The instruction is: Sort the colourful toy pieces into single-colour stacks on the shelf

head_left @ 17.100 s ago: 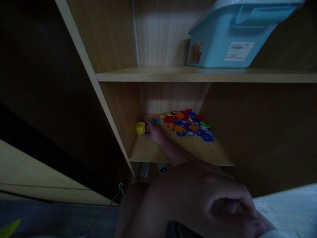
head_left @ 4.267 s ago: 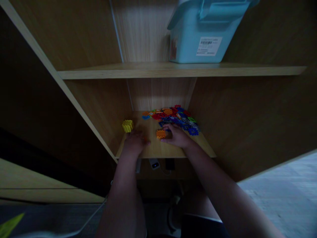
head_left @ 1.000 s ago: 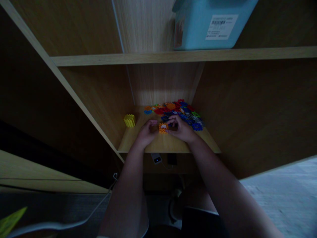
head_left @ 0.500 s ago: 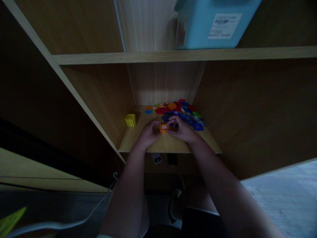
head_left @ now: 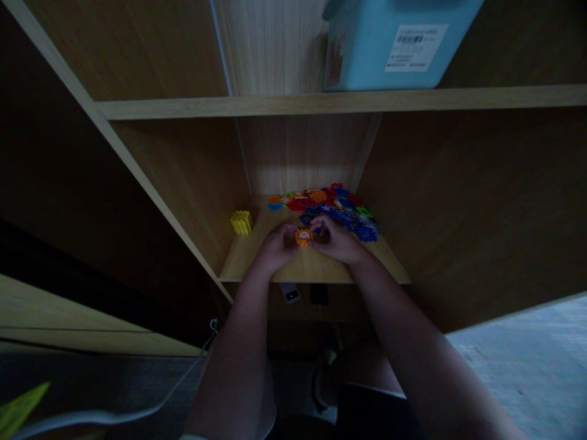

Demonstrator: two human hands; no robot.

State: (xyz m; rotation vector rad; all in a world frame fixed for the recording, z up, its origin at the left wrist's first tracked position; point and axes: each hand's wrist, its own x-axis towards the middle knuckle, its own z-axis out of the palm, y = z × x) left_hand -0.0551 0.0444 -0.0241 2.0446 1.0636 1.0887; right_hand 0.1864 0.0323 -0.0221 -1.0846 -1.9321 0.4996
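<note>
Low over the shelf board (head_left: 316,266), an orange toothed-edge plastic piece (head_left: 304,238) with a pale centre sits between my two hands. My left hand (head_left: 279,243) grips its left side with curled fingers. On its right side, my right hand (head_left: 337,239) pinches it between thumb and fingers. Whether it is one piece or several joined together I cannot tell. Just beyond my hands lies a heap of flat toothed pieces (head_left: 339,211) in blue, red, orange and green. A yellow block of similar toothed pieces (head_left: 241,222) stands at the left.
Wooden side walls enclose this compartment, and an upper shelf edge (head_left: 293,105) crosses above it. A light blue container (head_left: 389,55) with a label stands on that upper shelf. Below are a grey device (head_left: 290,293) and a dark flat object (head_left: 320,294). A white cable (head_left: 174,394) runs at lower left.
</note>
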